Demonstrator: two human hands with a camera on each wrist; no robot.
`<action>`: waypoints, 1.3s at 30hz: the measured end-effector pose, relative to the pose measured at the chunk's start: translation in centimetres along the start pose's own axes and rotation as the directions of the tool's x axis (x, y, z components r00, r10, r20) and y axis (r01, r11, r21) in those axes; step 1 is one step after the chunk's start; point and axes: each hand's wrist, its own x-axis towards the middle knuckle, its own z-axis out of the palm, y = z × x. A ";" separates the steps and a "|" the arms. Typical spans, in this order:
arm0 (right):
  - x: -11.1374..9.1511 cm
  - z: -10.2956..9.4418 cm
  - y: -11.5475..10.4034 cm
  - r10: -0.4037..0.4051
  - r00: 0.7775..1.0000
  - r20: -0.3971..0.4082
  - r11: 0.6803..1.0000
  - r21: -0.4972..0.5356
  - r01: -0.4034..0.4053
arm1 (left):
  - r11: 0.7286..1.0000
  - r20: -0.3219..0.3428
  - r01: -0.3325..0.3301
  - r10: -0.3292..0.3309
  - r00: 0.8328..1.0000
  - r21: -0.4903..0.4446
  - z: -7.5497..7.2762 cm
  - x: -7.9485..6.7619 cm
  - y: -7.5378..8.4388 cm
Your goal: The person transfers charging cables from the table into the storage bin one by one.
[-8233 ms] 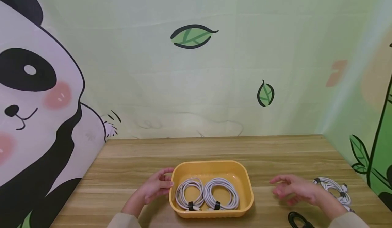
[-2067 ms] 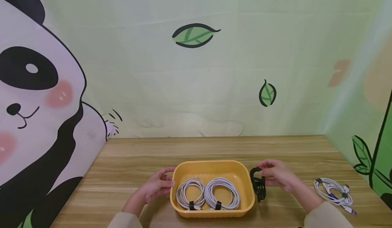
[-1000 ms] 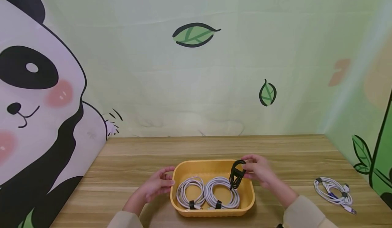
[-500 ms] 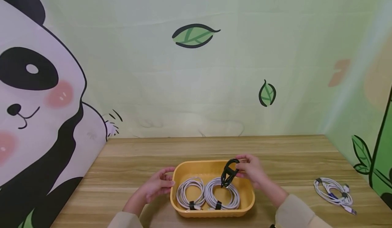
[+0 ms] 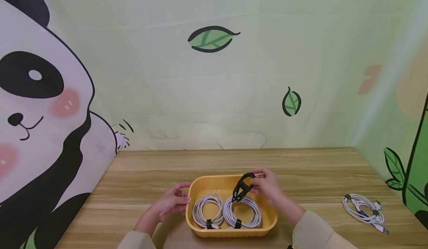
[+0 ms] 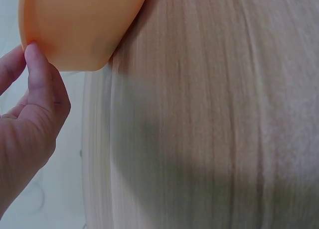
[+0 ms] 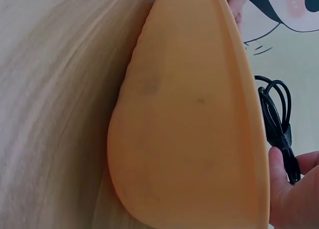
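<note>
Right wrist: cable (image 7: 277, 133) (black) between fingers (image 7: 309, 162).

No text, label, brand or number can be read. On the backdrop (image 5: 150, 93), above the back right corner of the surface (image 5: 150, 167), stands a blocky reddish mark (image 5: 369, 80), not legible as a character. Any print on the white cable's (image 5: 362, 214) plug (image 5: 381, 228) is too small to read.
</note>
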 end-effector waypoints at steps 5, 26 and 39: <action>-0.1 0.7 0.3 0.002 1.000 -0.003 0.999 0.036 -0.002 | 1.000 -0.002 0.002 -0.002 1.000 0.005 0.0 0.0 0.0; -0.1 2.9 0.9 0.047 0.999 -0.014 0.991 0.127 -0.045 | 1.000 0.000 0.001 -0.001 1.000 -0.004 -0.1 0.1 -0.1; -0.8 4.3 0.9 0.040 0.999 -0.032 0.991 0.128 -0.035 | 1.000 0.004 -0.002 0.002 1.000 0.001 -0.1 0.1 -0.1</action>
